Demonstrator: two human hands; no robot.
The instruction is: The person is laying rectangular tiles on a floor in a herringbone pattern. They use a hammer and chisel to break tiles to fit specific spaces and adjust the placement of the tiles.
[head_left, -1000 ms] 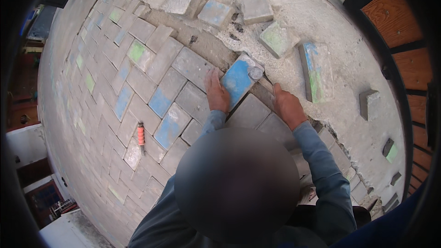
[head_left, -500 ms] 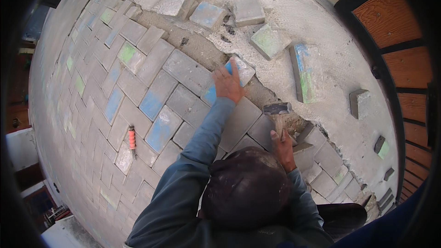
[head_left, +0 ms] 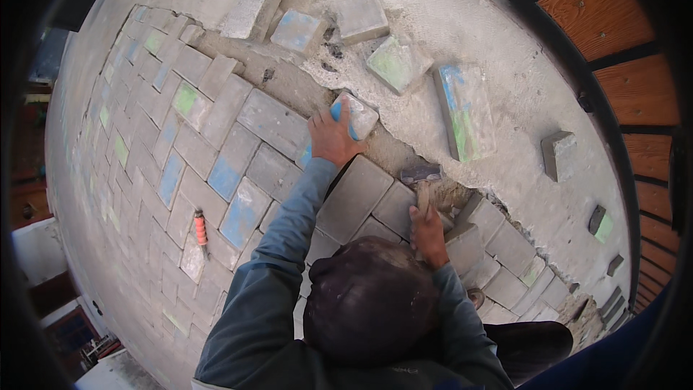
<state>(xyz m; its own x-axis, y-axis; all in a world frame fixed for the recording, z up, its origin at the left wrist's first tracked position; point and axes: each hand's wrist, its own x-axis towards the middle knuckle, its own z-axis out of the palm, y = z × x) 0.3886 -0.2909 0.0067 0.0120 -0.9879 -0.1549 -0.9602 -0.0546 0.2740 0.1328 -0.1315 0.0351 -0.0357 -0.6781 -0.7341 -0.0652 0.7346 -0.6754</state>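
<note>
Neither my left hand nor my right hand is in view. A co-worker in a dark cap (head_left: 369, 300) and grey-blue long sleeves crouches in front of me, seen from above and behind. Their left hand (head_left: 335, 139) presses, fingers spread, on a pale paving block (head_left: 364, 117) with blue paint. This block lies at the broken edge of the paving, beside a sandy strip. In the co-worker's right hand (head_left: 429, 235) is the wooden handle of a hammer (head_left: 421, 173). Its dark head sits low over the sandy gap.
Interlocking pavers (head_left: 278, 117) spread leftward, with an orange-handled tool (head_left: 201, 230) lying on them. Loose blocks, among them a long green-and-blue one (head_left: 462, 112), rest on rough concrete (head_left: 516, 137). A wood-panelled gate (head_left: 599, 11) stands at the right.
The view has shifted, so the paving and co-worker appear farther left. The co-worker's left hand stays on the block, and the right still grips the hammer over the gap.
</note>
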